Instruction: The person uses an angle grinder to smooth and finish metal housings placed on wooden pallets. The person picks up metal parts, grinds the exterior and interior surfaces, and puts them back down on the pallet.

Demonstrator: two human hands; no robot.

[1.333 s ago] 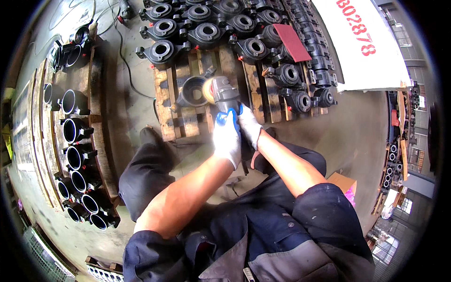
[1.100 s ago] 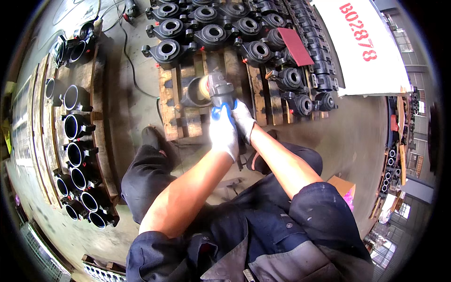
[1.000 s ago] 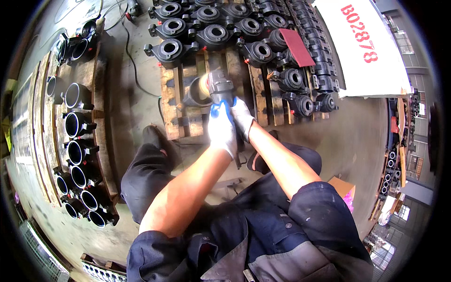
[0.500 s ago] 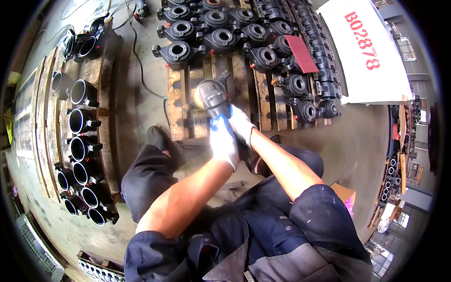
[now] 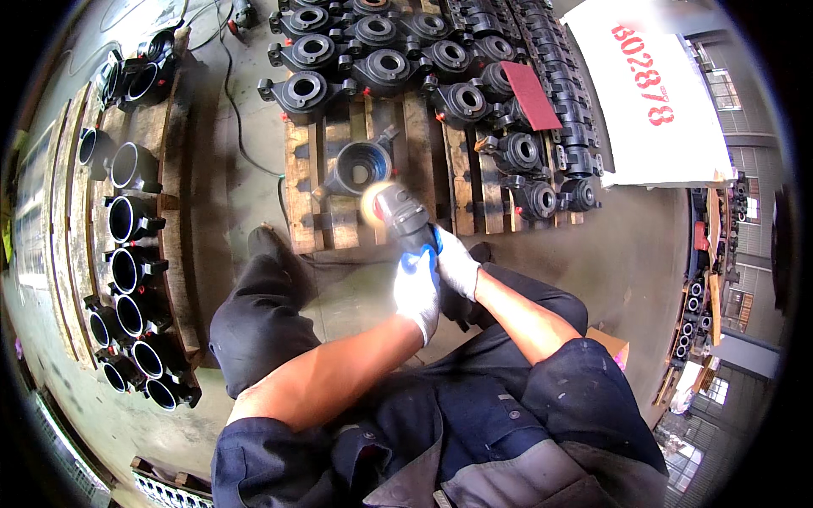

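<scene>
An angle grinder (image 5: 408, 218) is held in both my hands, which wear white and blue gloves. My left hand (image 5: 417, 292) is closed around its body, and my right hand (image 5: 458, 266) is closed on it just to the right. The blurred, orange-tinted disc (image 5: 373, 204) at its head sits at the near edge of a round dark metal housing (image 5: 345, 168); I cannot tell whether they touch. That housing lies on a wooden pallet (image 5: 302, 222), its wide round opening facing up and a lug at its far right.
Rows of black housings (image 5: 383, 63) fill the pallet's far part, with a dark red sheet (image 5: 530, 95) lying over some. A large white board (image 5: 669, 102) stands at right. More housings (image 5: 127, 218) line a left pallet (image 5: 179, 279). A black cable (image 5: 230, 102) crosses the floor.
The grinder has moved back toward me and to the right with both hands, uncovering the housing's round opening. The whole view has shifted slightly.
</scene>
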